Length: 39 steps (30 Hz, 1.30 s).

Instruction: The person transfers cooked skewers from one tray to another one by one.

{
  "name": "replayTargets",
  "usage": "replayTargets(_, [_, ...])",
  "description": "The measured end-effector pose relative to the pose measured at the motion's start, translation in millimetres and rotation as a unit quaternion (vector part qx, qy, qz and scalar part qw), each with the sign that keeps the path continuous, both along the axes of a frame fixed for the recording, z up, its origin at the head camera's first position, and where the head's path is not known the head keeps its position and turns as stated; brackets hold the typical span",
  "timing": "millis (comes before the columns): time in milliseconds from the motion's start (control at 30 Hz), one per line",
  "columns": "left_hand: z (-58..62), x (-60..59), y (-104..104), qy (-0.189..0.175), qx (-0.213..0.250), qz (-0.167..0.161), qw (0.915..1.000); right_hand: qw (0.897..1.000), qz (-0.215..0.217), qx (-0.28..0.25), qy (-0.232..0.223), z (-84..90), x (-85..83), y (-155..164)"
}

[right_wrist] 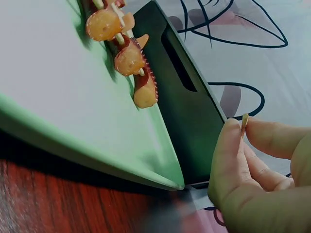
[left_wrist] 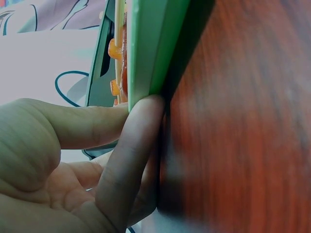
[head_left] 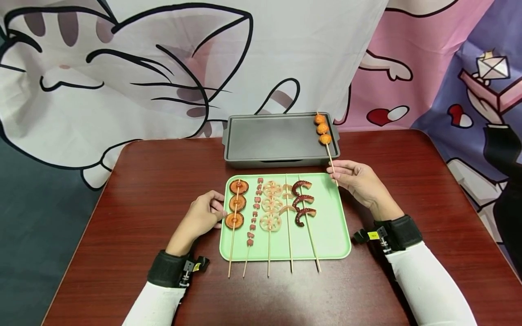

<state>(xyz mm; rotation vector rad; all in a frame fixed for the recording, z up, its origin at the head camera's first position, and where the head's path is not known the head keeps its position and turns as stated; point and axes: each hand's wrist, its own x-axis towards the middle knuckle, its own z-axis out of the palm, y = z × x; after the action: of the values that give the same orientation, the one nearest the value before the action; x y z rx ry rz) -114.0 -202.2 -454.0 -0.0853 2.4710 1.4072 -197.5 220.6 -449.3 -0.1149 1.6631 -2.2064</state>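
Two hands on a dark red tabletop, five skewers on a green tray at centre, near the front edge.

Left hand at tray's left rim, fingers curled round the edge; left wrist view confirms fingertip pressed against green rim, thumb over the top. Gripping the tray edge, nothing else in it.

On tray, left to right: round orange-brown slice skewer just beside the left hand, small pink cube skewer, lotus root skewer, pale piece skewer, octopus tentacle skewer. Sticks parallel, blunt ends overhanging tray's front rim toward front edge of tabletop.

Grey griddle pan behind the tray, at back edge of tabletop, against the cartoon cat backdrop.

Orange ball skewer with three balls lying on right end of griddle pan, stick running down and off its front rim toward the right hand.

Right hand just off tray's back right corner, pinching lower end of that stick between thumb and fingers; right wrist view shows stick tip clamped in fingertips, tray corner and pan side beside it.
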Motion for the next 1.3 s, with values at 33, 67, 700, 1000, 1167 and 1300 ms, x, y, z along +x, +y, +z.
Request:
replayTargets(33, [0.0, -0.1, 0, 0.0, 0.0, 0.001, 1.0, 1.0, 0.0, -0.007, -0.002, -0.2, -0.4, 0])
replayTargets(67, [0.0, -0.2, 0, 0.0, 0.0, 0.0, 1.0, 1.0, 0.0, -0.017, -0.005, -0.5, -0.7, 0])
replayTargets(700, [0.6, 0.8, 0, 0.003, -0.002, 0.0, 1.0, 0.999, 0.009, -0.048, 0.007, 2.0, 1.9, -1])
replayTargets(1000, [-1.0, -1.6, -1, 0.005, -0.007, -0.001, 1.0, 0.997, 0.033, -0.068, 0.031, 6.0, 6.0, -2])
replayTargets(1167, [-0.5, -0.4, 0, 0.001, -0.009, 0.001, 1.0, 0.996, 0.055, -0.072, 0.023, 7.2, 11.0, 0])
replayTargets(1300, [-0.3, 0.4, 0, 0.003, -0.006, 0.004, 1.0, 0.996, 0.07, -0.047, 0.019, 12.2, 15.4, 0])
